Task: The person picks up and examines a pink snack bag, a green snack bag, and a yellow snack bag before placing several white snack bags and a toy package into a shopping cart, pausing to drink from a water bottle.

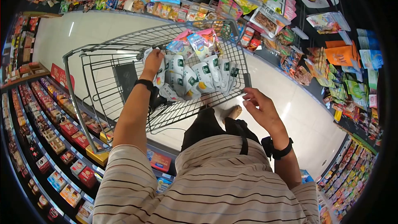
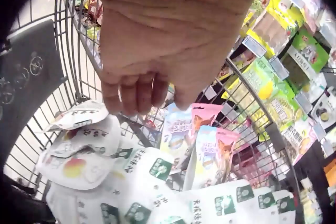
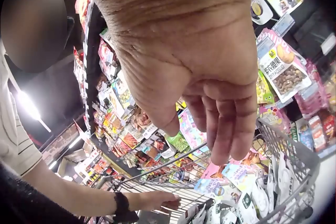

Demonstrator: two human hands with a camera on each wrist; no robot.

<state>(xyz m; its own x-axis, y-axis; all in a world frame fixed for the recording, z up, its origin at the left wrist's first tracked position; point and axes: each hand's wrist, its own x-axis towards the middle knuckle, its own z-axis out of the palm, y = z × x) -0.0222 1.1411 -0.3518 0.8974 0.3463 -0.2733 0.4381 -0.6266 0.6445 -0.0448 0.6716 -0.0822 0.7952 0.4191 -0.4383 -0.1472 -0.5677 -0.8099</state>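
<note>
Head view: your left hand (image 1: pixel 153 62) is down inside the shopping cart (image 1: pixel 125 76). The fingers are at the far-left end of a row of white pouches (image 1: pixel 195 79) with green labels, and I can't tell from here if you've pinched 1. Your right hand (image 1: pixel 261 108) hovers clear of everything, fingers relaxed and spread, holding nothing. The cart's near rim is just beyond its fingertips. I'd go for 1 pouch by its top seam, not the slippery belly. I'd also put that free hand on the rim so the cart doesn't roll.

Left wrist view: the fingers (image 2: pixel 137 90) hang loosely curled with nothing between them. The white pouches (image 2: pixel 89 150) lie overlapping right under the fingertips, glossy and soft, with a fruit picture on the front. Blue and pink pouches (image 2: pixel 210 150) stand just past them.

Right wrist view: the right fingers (image 3: pixel 226 129) are loose and empty. The white pouches (image 3: pixel 257 203) sit below them in the cart, and the left hand (image 3: pixel 157 200) lies flat nearby.
</note>
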